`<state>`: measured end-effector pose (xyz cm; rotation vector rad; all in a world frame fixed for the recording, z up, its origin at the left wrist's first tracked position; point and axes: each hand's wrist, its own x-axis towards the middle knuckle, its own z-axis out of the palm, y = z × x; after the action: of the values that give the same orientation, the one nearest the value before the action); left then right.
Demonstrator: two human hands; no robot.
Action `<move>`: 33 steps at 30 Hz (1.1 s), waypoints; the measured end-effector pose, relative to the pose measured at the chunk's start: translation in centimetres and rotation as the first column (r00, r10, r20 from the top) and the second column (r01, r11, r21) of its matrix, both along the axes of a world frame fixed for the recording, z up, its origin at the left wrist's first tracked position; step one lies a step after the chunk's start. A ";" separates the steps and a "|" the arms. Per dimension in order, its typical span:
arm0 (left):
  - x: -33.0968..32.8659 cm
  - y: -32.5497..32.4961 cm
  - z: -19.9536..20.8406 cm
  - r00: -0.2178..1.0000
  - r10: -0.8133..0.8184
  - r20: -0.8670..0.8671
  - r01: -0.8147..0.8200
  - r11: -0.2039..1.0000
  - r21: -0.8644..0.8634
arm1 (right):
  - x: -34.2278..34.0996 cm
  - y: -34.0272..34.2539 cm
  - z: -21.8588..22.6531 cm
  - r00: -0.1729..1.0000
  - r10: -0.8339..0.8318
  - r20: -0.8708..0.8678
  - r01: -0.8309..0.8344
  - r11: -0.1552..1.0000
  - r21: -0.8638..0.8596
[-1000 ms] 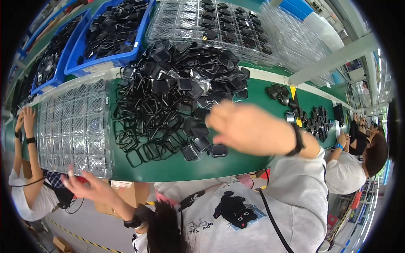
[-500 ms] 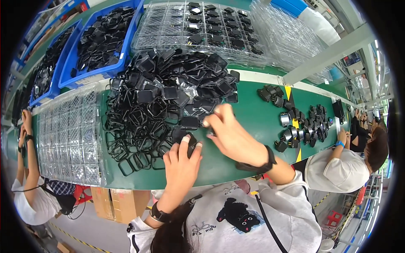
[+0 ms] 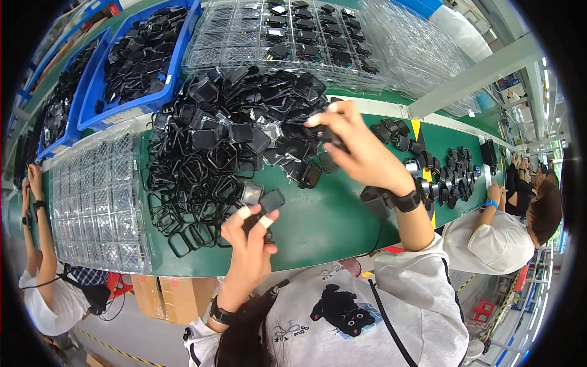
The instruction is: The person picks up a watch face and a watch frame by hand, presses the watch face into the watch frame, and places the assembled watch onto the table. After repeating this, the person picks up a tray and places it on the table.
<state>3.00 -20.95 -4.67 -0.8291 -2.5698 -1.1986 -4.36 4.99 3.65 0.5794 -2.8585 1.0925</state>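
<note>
My left hand (image 3: 247, 241), with white covers on its fingertips, is closed over the bench near its front edge. At its fingertips is a dark square plate (image 3: 273, 200), like a small screen, and a shiny clear-looking square piece (image 3: 251, 192) lies just beyond. My right hand (image 3: 367, 153) is raised at the right side of the heap, thumb and fingers closed around a small black part (image 3: 335, 139), partly hidden and blurred. Beside it the heap of black square screens (image 3: 244, 131) spreads leftward, with loose black square frames (image 3: 195, 183) at its near left.
Clear compartment trays stand at left (image 3: 98, 202) and at the back (image 3: 220, 37), the back one partly filled with black parts. Blue bins (image 3: 137, 104) hold more. Black watch-like units (image 3: 452, 177) stand at right under a slanted grey post (image 3: 477, 79). Other people sit on both sides.
My right hand has moved up and away from my left, carrying a black part. My left hand has shifted slightly left and toward me, and the square plate by its fingertips now shows.
</note>
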 end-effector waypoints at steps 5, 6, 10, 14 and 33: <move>-1.2 0.7 -1.5 0.986 -0.085 -0.142 0.079 0.996 -0.043 | 0.6 2.0 -1.0 0.997 -0.051 0.056 0.048 0.998 0.045; -0.9 0.5 -1.6 0.980 -0.085 -0.181 0.081 0.996 -0.032 | 0.5 1.5 -0.9 0.995 -0.060 0.085 0.056 0.997 0.051; -0.4 0.0 -2.1 0.966 0.035 -0.255 0.017 0.980 0.198 | -1.2 -2.6 0.0 0.998 0.008 0.057 -0.008 1.000 -0.012; -1.1 -1.8 -0.7 0.917 0.329 -0.226 -0.195 0.863 0.465 | -3.1 -9.3 1.8 0.983 0.183 0.020 -0.183 0.983 0.000; -5.4 -16.5 1.9 0.708 0.690 -0.150 -0.697 0.649 -0.305 | -14.7 -31.8 -1.8 0.788 0.606 -0.108 -0.552 0.774 0.311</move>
<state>-2.40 -37.42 -2.79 0.1588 -2.6889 -0.5003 -19.02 -26.80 1.80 1.5834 -2.7080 0.6132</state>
